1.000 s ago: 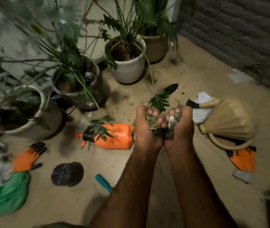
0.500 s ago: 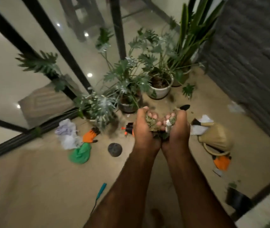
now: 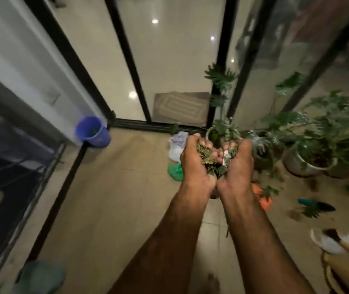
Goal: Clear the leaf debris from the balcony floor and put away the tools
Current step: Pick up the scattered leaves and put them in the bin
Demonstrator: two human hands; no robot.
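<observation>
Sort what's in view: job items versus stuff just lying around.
Job: left hand and right hand cupping dry green-brown leaf debris; blue plastic bucket, probably the dump spot; teal-handled hand tool on the floor.
Lying about: white round plant pot; crumpled pale plastic bag; grey ribbed doormat behind the glass.

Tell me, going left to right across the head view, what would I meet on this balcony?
Blurred green slipper-like shape → blue bucket → green cloth → leaf debris, carried above the floor → white plant pot.
</observation>
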